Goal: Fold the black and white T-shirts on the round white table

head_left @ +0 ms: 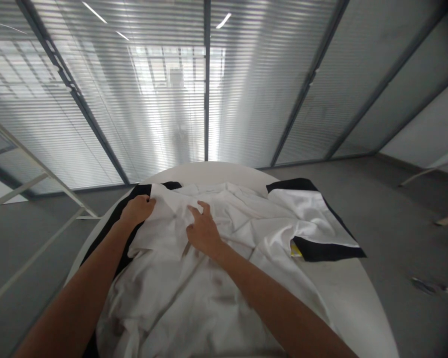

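A wrinkled white garment (239,223), shirt-like with a wide sleeve (309,209) on the right, lies spread over the round table. Black cloth (328,250) shows beneath the sleeve and along the left side. My left hand (138,209) is closed on the upper left edge of the garment, its fingertips partly hidden. Over the garment's upper middle is my right hand (203,231), with some fingers extended and apart and nothing held. It rests on or just above the fabric.
The white round table (354,293) shows at its far and right edges. Something yellow (295,249) peeks out by the sleeve. A pale metal frame (41,171) stands at left. Glass panels with blinds (239,99) rise behind. Blurred objects (425,286) lie on the floor at right.
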A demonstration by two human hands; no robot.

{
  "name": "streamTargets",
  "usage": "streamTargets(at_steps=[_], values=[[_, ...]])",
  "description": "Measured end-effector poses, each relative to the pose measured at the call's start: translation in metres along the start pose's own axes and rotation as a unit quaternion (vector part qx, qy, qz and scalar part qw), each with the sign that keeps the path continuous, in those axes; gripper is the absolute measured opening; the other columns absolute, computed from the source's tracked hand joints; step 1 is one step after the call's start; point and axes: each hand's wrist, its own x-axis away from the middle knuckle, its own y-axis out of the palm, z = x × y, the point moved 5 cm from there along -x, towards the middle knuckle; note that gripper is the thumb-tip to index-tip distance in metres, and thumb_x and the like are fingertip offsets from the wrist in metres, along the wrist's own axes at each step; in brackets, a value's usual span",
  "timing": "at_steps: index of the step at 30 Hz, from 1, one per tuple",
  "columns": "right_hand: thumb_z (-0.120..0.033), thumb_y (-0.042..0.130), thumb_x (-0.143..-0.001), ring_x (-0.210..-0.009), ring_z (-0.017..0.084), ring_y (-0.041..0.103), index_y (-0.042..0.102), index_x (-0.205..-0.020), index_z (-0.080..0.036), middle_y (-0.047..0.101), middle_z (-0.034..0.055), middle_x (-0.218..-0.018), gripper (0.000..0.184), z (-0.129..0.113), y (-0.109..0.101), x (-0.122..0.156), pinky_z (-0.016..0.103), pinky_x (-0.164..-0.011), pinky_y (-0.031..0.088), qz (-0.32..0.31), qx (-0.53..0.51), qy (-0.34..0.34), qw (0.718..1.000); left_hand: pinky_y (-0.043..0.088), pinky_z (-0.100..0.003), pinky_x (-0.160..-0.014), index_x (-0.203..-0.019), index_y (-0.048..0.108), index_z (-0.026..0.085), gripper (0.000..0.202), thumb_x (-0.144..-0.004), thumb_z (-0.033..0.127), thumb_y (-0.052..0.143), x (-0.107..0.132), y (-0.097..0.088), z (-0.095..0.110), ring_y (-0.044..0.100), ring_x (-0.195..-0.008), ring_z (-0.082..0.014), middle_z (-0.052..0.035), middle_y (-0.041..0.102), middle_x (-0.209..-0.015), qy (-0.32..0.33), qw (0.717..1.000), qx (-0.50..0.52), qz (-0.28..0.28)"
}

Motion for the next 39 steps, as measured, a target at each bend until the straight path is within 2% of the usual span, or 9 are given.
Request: streamTargets(at_steps=[5,11,16,19,23,27,31,36,39], values=[[-0.032,0.047,-0.087,-0.129,0.031,0.038,0.057,-0.130,-0.026,0.042,0.0096,-0.145,0.045,-0.013,0.008,0.016,0.048,-0.103,0.034,-0.053,0.118,-0.075,0.989,0.047,-0.033,-0.079,-0.092,0.067,0.018,0.041,-0.085,0.049,0.040,0.005,0.002,0.002,0.067,-0.090,-0.0283,-0.0115,0.071,-0.092,0.030,0.998,0.046,-0.001],[-0.042,0.043,-0.091,-0.136,0.037,0.031,0.042,-0.144,-0.030,0.032,0.0079,-0.155,0.055,-0.010,0.015,0.026,0.058,-0.106,0.023,-0.089,0.171,-0.078,0.978,0.046,-0.032,-0.088,-0.116,0.062,0.020,0.040,-0.087,0.039,0.041,-0.001,-0.001,0.000,0.064,-0.101,-0.0256,-0.0102,0.069,-0.112,0.024,0.993,0.091,0.072],[-0.041,0.048,-0.087,-0.134,0.038,0.038,0.042,-0.144,-0.028,0.033,0.0105,-0.154,0.058,-0.013,0.003,0.024,0.060,-0.104,0.028,-0.143,0.178,-0.079,0.970,0.045,-0.043,-0.091,-0.136,0.049,0.018,0.053,-0.089,0.041,0.040,0.013,0.001,0.006,0.060,-0.109,-0.0338,-0.0185,0.063,-0.119,-0.019,0.997,0.039,0.062],[-0.039,0.054,-0.084,-0.133,0.036,0.041,0.046,-0.141,-0.030,0.036,0.0102,-0.153,0.058,-0.013,-0.012,0.019,0.059,-0.101,0.034,-0.214,0.152,-0.069,0.962,0.045,-0.048,-0.088,-0.140,0.044,0.016,0.056,-0.089,0.038,0.039,0.030,-0.007,0.021,0.057,-0.111,-0.0379,-0.0235,0.057,-0.122,-0.033,0.993,-0.017,0.114],[-0.044,0.049,-0.088,-0.128,0.032,0.049,0.051,-0.138,-0.026,0.050,0.0112,-0.143,0.053,0.002,-0.040,0.006,0.052,-0.103,0.037,-0.284,0.114,-0.049,0.951,0.044,-0.050,-0.090,-0.136,0.050,0.019,0.052,-0.088,0.036,0.042,0.051,-0.012,0.059,0.051,-0.115,-0.0380,-0.0205,0.054,-0.124,0.054,0.977,-0.059,0.198],[-0.048,0.045,-0.091,-0.123,0.025,0.053,0.056,-0.133,-0.026,0.058,0.0080,-0.135,0.049,0.039,-0.075,-0.016,0.039,-0.102,0.040,-0.195,0.161,-0.005,0.968,0.039,-0.048,-0.099,-0.137,0.051,0.020,0.050,-0.089,0.035,0.042,0.062,0.013,0.087,0.050,-0.118,-0.0330,-0.0171,0.053,-0.129,0.146,0.972,-0.053,0.177],[-0.038,0.032,-0.097,-0.120,0.032,0.053,0.053,-0.133,-0.017,0.057,0.0188,-0.130,0.047,0.083,-0.101,-0.032,0.050,-0.098,0.039,-0.072,0.227,0.094,0.967,0.030,-0.046,-0.108,-0.138,0.050,0.021,0.049,-0.091,0.034,0.040,0.064,0.037,0.086,0.041,-0.129,-0.0294,-0.0162,0.050,-0.136,0.170,0.969,-0.056,0.168],[-0.035,0.033,-0.097,-0.117,0.030,0.052,0.056,-0.128,-0.019,0.059,0.0158,-0.124,0.042,0.121,-0.097,-0.035,0.047,-0.096,0.038,0.001,0.266,0.127,0.956,0.027,-0.047,-0.111,-0.138,0.050,0.023,0.049,-0.091,0.035,0.040,0.062,0.043,0.079,0.037,-0.134,-0.0283,-0.0143,0.050,-0.138,0.182,0.967,-0.053,0.168],[-0.035,0.035,-0.096,-0.124,0.028,0.046,0.054,-0.132,-0.023,0.051,0.0131,-0.136,0.042,0.134,-0.084,-0.035,0.046,-0.102,0.032,0.012,0.275,0.105,0.956,0.026,-0.048,-0.111,-0.137,0.050,0.022,0.049,-0.091,0.034,0.040,0.061,0.041,0.081,0.037,-0.134,-0.0291,-0.0149,0.050,-0.138,0.178,0.967,-0.061,0.174]])
